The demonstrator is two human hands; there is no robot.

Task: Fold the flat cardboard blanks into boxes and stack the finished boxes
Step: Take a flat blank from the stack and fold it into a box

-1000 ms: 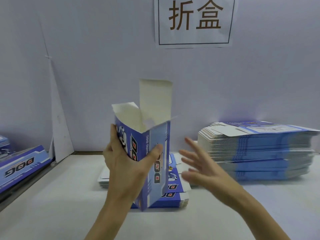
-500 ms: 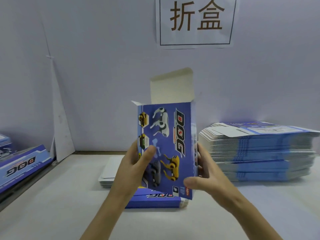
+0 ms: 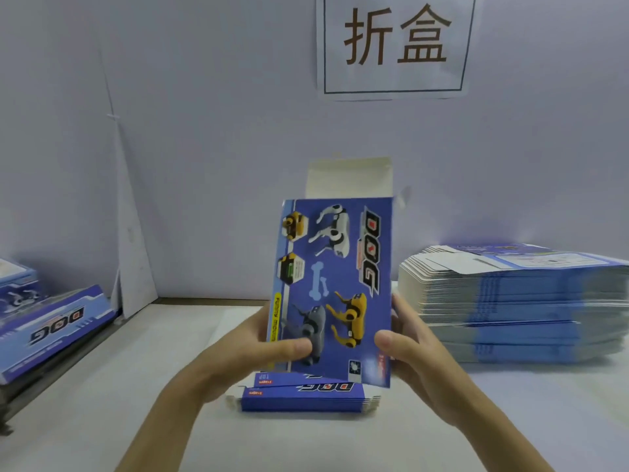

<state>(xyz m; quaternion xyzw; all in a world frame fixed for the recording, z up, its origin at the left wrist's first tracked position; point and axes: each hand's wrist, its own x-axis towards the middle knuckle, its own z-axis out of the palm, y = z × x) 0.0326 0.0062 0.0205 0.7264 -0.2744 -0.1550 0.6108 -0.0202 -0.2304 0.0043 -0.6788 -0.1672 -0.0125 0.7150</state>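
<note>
Both hands, the left hand (image 3: 258,349) and the right hand (image 3: 408,352), are gripping the upright blue dog-toy box (image 3: 335,287) by its lower side edges, thumbs pressing its front; it is likely light, thin and easily creased.

Both forearms are angling inward from below. The left hand (image 3: 245,352) is gripping the blue cardboard box (image 3: 335,287), thumb lying across its front, while the right hand (image 3: 413,352) is clasping the opposite edge, thumb forward.

I count one box (image 3: 335,287), with two hands on it: left hand (image 3: 245,359), right hand (image 3: 415,356). Two piles of flat blanks: a low pile (image 3: 306,398) and a tall pile (image 3: 510,308) (too many sheets to count). Two done: near finished box (image 3: 58,332), far finished box (image 3: 17,284). One sign (image 3: 394,46), two characters. One table (image 3: 510,420).
</note>
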